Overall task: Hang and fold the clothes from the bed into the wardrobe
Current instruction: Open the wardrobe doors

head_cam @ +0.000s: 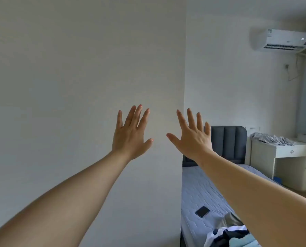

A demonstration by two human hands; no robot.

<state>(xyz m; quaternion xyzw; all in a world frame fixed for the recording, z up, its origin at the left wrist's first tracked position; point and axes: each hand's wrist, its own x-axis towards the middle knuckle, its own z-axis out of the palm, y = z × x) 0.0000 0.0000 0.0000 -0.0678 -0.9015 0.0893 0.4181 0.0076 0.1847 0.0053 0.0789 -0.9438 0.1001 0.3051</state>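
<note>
The left hand (130,138) and the right hand (193,139) are both reaching forward at arm's length, backs toward the camera. The fingers of each are spreading wide and straight, and neither hand is holding anything. The two hands are staying apart, with a gap between the thumbs. Directly beyond both hands a flat white panel (77,86) is filling the view. Whether the fingertips are touching it cannot be told, nor whether it is a wall or a wardrobe side. The clothes (232,236) are lying in a mixed pile of white, dark and pale blue fabric, well below the right hand and under the right forearm, at the near end of the bed (198,184). The bed is extending below and to the right of the right hand, with its dark headboard (228,139) showing just behind that hand. A phone (202,211) is resting on the mattress between the right hand and the pile. Further right of the right hand, a white table (291,152) is carrying a crumpled grey cloth (273,139). An air conditioner (282,41) is hanging on the wall above and to the right.
</note>
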